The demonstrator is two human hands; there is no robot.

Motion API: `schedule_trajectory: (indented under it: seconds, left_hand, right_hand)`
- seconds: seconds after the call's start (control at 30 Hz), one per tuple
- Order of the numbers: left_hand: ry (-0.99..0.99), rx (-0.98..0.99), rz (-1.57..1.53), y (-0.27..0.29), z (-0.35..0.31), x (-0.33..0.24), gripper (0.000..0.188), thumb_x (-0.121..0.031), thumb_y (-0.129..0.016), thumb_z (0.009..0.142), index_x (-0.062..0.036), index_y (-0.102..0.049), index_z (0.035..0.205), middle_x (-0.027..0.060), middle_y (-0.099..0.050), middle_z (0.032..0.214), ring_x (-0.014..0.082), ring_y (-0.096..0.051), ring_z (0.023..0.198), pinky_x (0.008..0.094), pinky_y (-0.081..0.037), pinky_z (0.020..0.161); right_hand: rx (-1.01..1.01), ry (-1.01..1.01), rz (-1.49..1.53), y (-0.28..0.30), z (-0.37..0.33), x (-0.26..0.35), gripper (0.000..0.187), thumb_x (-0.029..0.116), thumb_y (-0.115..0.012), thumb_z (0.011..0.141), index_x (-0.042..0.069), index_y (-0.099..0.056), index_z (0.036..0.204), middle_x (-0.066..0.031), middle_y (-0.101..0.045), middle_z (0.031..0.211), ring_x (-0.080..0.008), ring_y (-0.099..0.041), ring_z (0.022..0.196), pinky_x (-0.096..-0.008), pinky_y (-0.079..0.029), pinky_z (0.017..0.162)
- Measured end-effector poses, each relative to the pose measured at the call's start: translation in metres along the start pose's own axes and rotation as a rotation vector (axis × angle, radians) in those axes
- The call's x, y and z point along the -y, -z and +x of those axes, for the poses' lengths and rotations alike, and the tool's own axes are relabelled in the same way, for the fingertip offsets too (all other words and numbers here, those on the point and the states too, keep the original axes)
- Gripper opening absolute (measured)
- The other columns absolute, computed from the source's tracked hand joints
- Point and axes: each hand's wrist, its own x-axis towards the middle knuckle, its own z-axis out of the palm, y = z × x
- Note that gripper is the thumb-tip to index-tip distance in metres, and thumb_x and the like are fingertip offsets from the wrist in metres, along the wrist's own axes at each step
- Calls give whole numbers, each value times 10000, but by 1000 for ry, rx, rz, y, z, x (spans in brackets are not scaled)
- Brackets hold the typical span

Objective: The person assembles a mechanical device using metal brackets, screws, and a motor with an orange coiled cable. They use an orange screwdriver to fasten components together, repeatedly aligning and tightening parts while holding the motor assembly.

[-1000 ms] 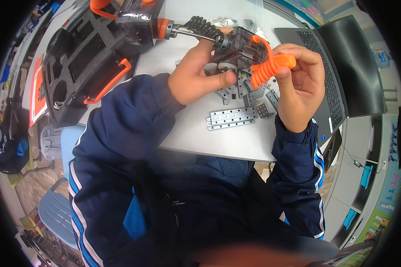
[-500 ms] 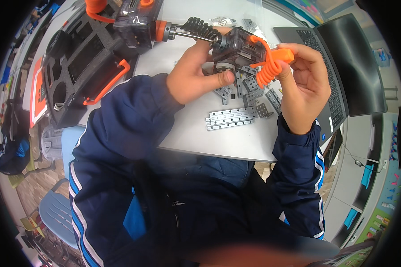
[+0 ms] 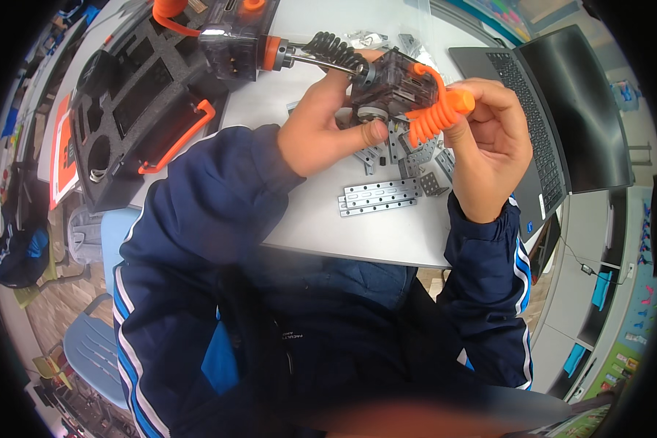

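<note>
Held block (image 3: 400,77): glossy see-through plastic, as I see it
Orange coil (image 3: 432,125), right of block: smooth plastic
Perforated strips (image 3: 379,197), below block: matt metal

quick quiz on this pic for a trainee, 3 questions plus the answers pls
1. True or false: the left hand holds a dark see-through block.
2. What colour is the handle on the dark case? A: white. B: orange. C: blue.
3. Fill in the blank: the coiled orange cable is held at one end in the person's ____ hand.

Key:
1. True.
2. B.
3. Right: the thumb and fingers of the right hand pinch it.
</note>
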Motion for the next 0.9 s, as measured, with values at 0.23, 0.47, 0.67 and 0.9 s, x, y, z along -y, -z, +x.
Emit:
schedule_trajectory:
  seconds: [0.23,0.47,0.67,0.9]
  left_hand:
    - [41,51,-32,2,-1,-1,709,-262,-711,859,-63,-299,1401,70,-482,1269,184,-500,1136,337,-479,912]
    - [119,78,-52,3,-2,-5,718,-296,-699,866,-35,-292,1396,96,-483,1294,188,-487,1170,344,-439,950]
    - [101,39,-101,-1,-3,-5,738,-330,-695,866,-27,-279,1394,104,-483,1306,192,-477,1197,349,-384,1005]
    - [110,15,-71,-4,-2,-6,710,-253,-688,877,-76,-257,1413,94,-452,1315,185,-479,1169,341,-468,920]
  right_hand:
    - [24,-81,89,2,1,1,201,-34,-673,830,-66,-590,1011,-104,-634,952,-95,-600,757,-225,-495,711]
    - [80,-32,97,8,3,-7,189,30,-683,846,-60,-605,993,-92,-629,976,-88,-589,747,-217,-475,702]
    - [127,-116,218,9,9,-6,196,64,-674,869,-42,-593,1012,-99,-617,981,-94,-590,710,-212,-471,599]
    - [-55,-208,353,-5,0,-6,295,-20,-680,840,-1,-484,1061,-119,-581,1019,-137,-619,705,-218,-481,574]
